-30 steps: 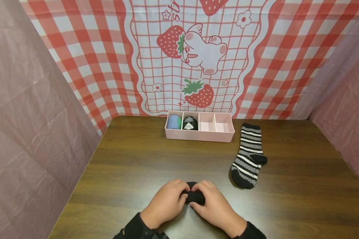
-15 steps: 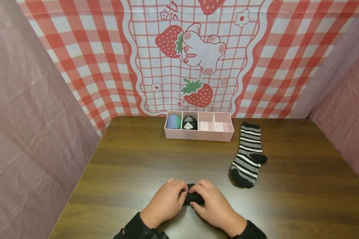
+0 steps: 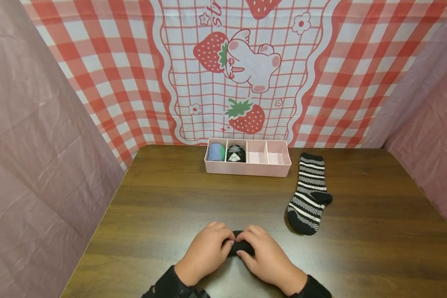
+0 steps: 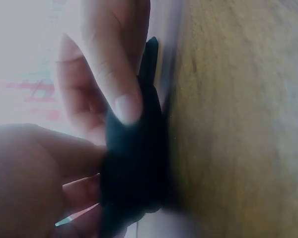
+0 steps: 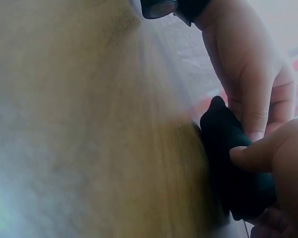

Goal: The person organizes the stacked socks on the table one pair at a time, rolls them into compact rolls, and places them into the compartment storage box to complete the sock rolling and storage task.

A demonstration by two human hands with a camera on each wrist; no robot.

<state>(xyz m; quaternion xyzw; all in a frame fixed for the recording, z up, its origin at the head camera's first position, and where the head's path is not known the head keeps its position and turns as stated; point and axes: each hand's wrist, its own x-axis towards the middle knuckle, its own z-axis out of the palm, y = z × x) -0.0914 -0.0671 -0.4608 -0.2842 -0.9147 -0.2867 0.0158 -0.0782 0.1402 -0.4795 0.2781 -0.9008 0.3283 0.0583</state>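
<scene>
Still pinching the black fabric roll [image 3: 245,247] with left hand [image 3: 207,250] and right hand [image 3: 266,256], barely shifted this past second on the near side of the brown wooden counter [image 3: 152,207], so seemingly mid-shaping, well apart from the pink four-compartment plastic box [image 3: 247,169].

Black cloth bundle [image 3: 243,248]: compact, elongated, low at wooden tabletop [image 3: 179,198].

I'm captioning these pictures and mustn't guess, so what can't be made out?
Head view: parts of the rolled black fabric bundle, covered by the left hand and right hand.
Head view: base of the round blue-green fabric roll, hidden by the pink rectangular plastic box.
Left wrist view: the bundle's weave, too dark and blurred.
</scene>
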